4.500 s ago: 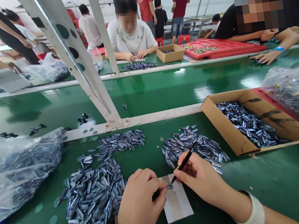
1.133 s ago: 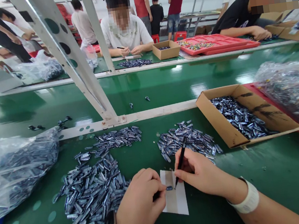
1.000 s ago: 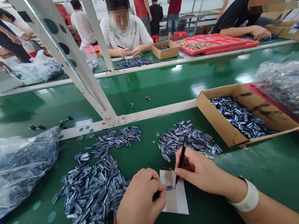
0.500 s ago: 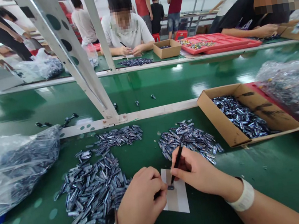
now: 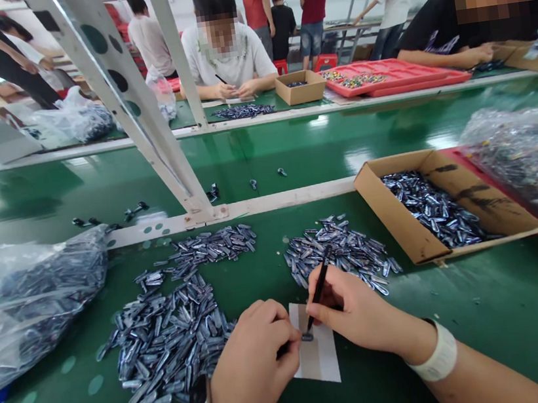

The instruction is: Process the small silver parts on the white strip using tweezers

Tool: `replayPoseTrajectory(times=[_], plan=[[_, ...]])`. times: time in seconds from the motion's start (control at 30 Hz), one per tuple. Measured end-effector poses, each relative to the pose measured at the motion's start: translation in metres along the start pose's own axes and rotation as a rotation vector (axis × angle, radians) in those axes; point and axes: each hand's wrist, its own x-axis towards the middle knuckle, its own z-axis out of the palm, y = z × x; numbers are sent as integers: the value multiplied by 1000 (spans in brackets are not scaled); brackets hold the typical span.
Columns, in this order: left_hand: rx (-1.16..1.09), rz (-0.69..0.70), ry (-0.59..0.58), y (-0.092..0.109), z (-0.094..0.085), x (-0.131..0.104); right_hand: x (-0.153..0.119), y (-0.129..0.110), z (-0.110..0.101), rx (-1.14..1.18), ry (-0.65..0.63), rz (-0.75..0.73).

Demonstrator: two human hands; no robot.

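A small dark, glossy piece [image 5: 307, 337] lies on a white paper card [image 5: 320, 361] in front of me. My left hand [image 5: 263, 361] is closed, its thumb and index finger pinched at the left end of that piece. In my right hand [image 5: 344, 304] is a slim black pointed tool [image 5: 319, 293], gripped like a pen, its tip down at the piece. Whether it is a pen or tweezers I cannot tell. Left of my hands spreads a large pile of slender dark shiny pieces [image 5: 168, 340]; a smaller pile [image 5: 339, 248] lies just beyond my right hand.
An open cardboard box [image 5: 402, 230] of similar pieces stands to the right, near a plastic-wrapped heap [image 5: 531, 160] on a red tray. A filled clear bag [image 5: 38, 298] lies left. A white post [image 5: 139, 119] rises from the rail [image 5: 288, 196]; beyond, a co-worker [image 5: 230, 54] sits.
My hands, the tool and the piece look the same. Small items on the green belt beyond the rail have shifted right. The co-worker at the far right has moved slightly.
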Motion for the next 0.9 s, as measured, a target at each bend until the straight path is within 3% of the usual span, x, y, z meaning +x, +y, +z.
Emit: replayPoseTrajectory(times=[0.33, 0.57, 0.9], plan=[[51, 63, -39, -1, -3, -1, -3, 0, -1, -47, -5, -29], [306, 90, -98, 5, -6, 0, -4, -1, -1, -21, -3, -55], [350, 129, -72, 10, 2, -1, -6, 1, 2, 0, 57, -80]])
